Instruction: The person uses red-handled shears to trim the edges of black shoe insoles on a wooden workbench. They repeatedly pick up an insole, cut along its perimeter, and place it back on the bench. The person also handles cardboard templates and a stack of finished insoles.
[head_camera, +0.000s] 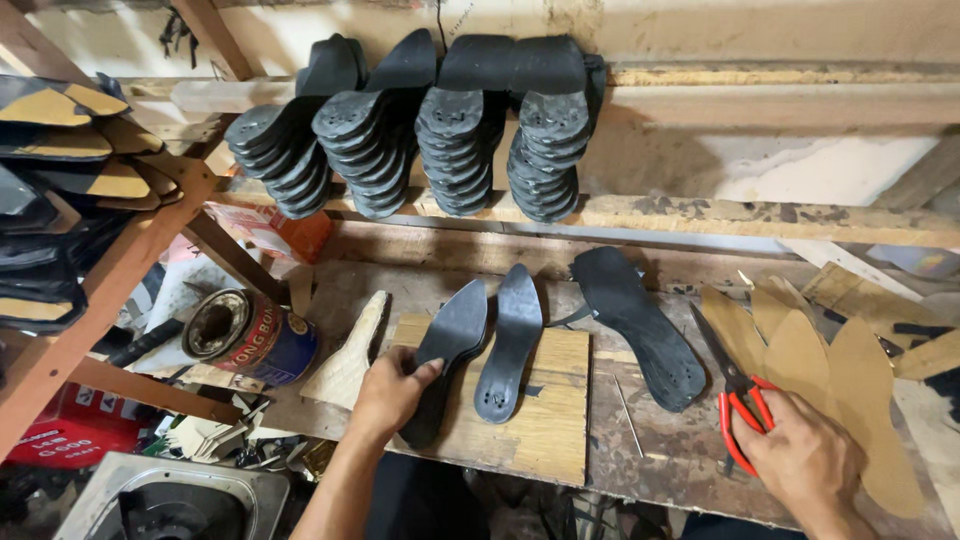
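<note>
Right hand (800, 455), low at the right of the frame, was closed around the red handles of a pair of scissors (735, 385), blades pointing up-left over the worn wooden tabletop (640, 440). Just beside it lay a fan of tan insole cut-outs (850, 375), overlapping. Left hand (390, 392), at lower centre, gripped the heel end of a black pointed sole (452, 350), fingers wrapped under, thumb on top. That sole rested on a pale wooden board (545, 420), with a second black sole (510, 340) just beside it and a larger one (640, 325) further right. The held sole looked light, stiff but slightly flexible, not fragile; the narrow waist or heel seemed the best hold. Stacked black heels (450, 140) lined the shelf at upper centre; a tin can (250, 335) lay at left.
</note>
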